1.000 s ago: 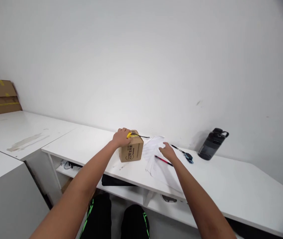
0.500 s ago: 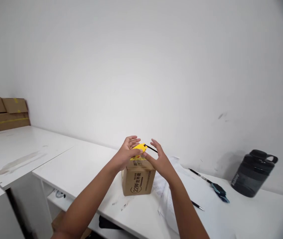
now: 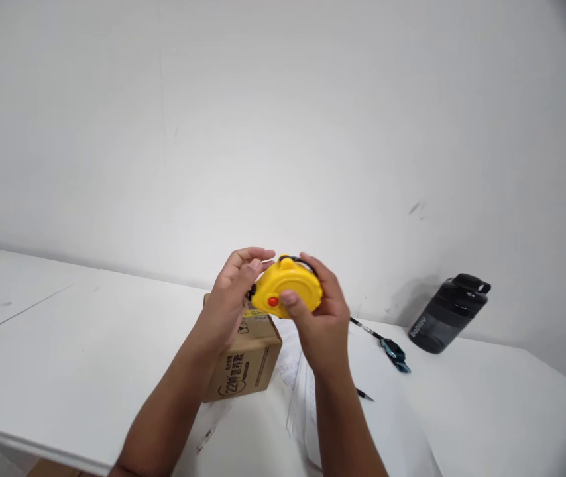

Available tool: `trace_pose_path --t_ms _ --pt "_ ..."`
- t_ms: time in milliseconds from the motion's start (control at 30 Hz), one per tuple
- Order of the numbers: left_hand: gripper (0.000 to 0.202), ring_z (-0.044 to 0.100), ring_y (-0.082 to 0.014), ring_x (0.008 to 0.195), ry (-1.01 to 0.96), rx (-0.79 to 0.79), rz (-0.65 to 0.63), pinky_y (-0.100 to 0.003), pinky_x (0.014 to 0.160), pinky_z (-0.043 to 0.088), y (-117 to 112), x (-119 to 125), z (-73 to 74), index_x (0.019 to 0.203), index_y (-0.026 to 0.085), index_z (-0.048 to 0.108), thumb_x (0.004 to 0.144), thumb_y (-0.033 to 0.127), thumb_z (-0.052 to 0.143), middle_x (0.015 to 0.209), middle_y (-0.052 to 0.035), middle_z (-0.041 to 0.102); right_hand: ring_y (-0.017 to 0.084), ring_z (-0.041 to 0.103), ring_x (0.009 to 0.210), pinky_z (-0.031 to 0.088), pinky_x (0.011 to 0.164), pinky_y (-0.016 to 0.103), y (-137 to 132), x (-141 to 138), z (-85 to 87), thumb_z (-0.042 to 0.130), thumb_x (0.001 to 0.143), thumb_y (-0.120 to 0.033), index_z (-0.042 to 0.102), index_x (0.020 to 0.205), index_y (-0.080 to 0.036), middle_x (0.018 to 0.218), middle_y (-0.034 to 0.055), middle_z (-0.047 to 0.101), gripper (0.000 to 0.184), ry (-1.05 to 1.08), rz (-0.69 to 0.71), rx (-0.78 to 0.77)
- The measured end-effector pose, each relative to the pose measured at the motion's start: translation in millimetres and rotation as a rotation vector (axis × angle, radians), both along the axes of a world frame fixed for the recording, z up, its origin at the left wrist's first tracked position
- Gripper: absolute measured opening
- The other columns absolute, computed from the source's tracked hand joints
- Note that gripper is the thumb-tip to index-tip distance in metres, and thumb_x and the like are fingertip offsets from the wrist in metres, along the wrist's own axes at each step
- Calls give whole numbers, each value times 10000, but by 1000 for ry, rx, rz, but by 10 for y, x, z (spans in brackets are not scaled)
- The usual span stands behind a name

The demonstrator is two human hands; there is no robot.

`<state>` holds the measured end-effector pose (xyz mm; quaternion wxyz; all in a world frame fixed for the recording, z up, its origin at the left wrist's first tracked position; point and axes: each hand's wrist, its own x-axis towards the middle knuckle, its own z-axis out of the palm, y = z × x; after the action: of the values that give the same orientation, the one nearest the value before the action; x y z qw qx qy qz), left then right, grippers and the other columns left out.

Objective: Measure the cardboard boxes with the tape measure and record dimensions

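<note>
A yellow tape measure (image 3: 305,291) with a red button is held up in front of me, above the cardboard box. My right hand (image 3: 325,311) is closed round its right side, the thumb lying on the flat face. A black wrist strap (image 3: 304,263) loops over the top of the case toward my right fingers. My left hand (image 3: 230,291) is at the left end, beside the small black tip (image 3: 251,291); its fingers are partly bent but apart. Whether it touches the tip is hard to see. Below the hands the cardboard box (image 3: 248,364) stands on the white table.
Papers (image 3: 303,391) lie right of the box, with a pen (image 3: 364,395) on them. Farther right are another pen (image 3: 365,328), a dark teal object (image 3: 395,356) and a dark water bottle (image 3: 447,315) by the wall. The white table (image 3: 89,351) extends left.
The tape measure has turned so its flat face shows, and my right hand has wrapped round it. My left hand has shifted to its left end. The view has swung right.
</note>
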<state>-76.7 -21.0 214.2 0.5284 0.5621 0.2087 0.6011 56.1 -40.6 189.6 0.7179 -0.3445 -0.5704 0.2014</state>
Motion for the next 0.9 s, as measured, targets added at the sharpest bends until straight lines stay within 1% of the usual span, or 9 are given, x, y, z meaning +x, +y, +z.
trace_pose_path --t_ms 67,133,200,267,367,467,567,733,900 --pt "294 618 -211 1033 199 159 88 -324 842 512 -32 -68 11 1069 224 636 882 448 598 1171 -70 640 257 621 1054 553 827 403 -44 28 21 713 758 -456 594 1229 -249 1241 89 615 527 72 -73 31" --pt "269 623 -208 1020 373 336 115 -335 872 500 -61 -148 23 1043 231 653 869 434 624 1099 -60 665 260 625 1044 552 818 410 -57 47 32 670 787 -486 582 1245 -246 1234 93 613 525 123 -119 62" --pt "273 628 -203 1005 492 521 126 -339 888 494 -77 -216 33 1059 242 655 835 398 680 1061 -52 679 260 622 1048 550 817 412 -50 61 33 621 818 -512 547 1282 -248 1238 94 602 539 152 -137 87" --pt "281 632 -199 996 577 693 213 -344 893 490 -81 -251 41 1087 255 655 824 345 702 1055 -48 688 254 625 1037 554 804 407 -41 80 32 591 837 -529 481 1343 -257 1229 96 596 585 173 -122 81" --pt "188 641 -190 975 649 893 436 -348 874 490 -64 -255 40 1058 269 670 874 291 640 1015 -39 706 244 642 988 568 752 383 -52 119 41 589 836 -547 384 1413 -285 1202 101 597 667 176 -62 20" --pt "136 657 -171 901 652 1042 561 -340 837 496 -26 -250 25 1010 273 674 886 263 620 940 -21 720 246 651 956 577 684 364 -87 167 55 583 833 -572 368 1424 -317 1199 100 594 679 118 -9 -33" --pt "96 663 -152 829 628 1127 599 -331 816 499 6 -260 10 962 274 672 879 249 630 878 -4 724 248 659 926 579 645 360 -121 203 64 605 816 -578 345 1443 -335 1158 91 612 721 80 -3 -33" --pt "54 668 -130 784 655 1162 586 -331 846 487 -1 -259 17 890 273 665 877 234 629 832 19 728 239 670 861 580 645 379 -144 213 79 665 788 -531 158 1512 -340 1008 70 658 904 154 -35 -4" --pt "63 668 -134 771 714 1176 609 -347 867 473 -31 -250 37 854 266 649 876 216 618 811 26 729 235 674 835 579 652 392 -128 217 88 682 777 -498 164 1504 -332 953 57 658 908 208 -11 -17"
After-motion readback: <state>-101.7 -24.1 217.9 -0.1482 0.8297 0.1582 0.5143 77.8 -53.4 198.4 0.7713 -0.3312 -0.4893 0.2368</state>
